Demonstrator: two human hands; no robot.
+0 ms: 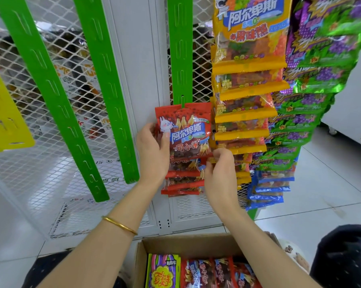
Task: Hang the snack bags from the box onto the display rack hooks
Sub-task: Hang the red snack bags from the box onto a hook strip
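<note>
Gripping red snack bag [185, 132] — left hand [152, 150]

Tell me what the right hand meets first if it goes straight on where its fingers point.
The red bag: the right hand points up and left at its lower corner and seems to pinch it, though depth is unclear.

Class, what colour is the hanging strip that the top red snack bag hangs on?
Bright green: hanging strip above the red snack bag, head view.
</note>
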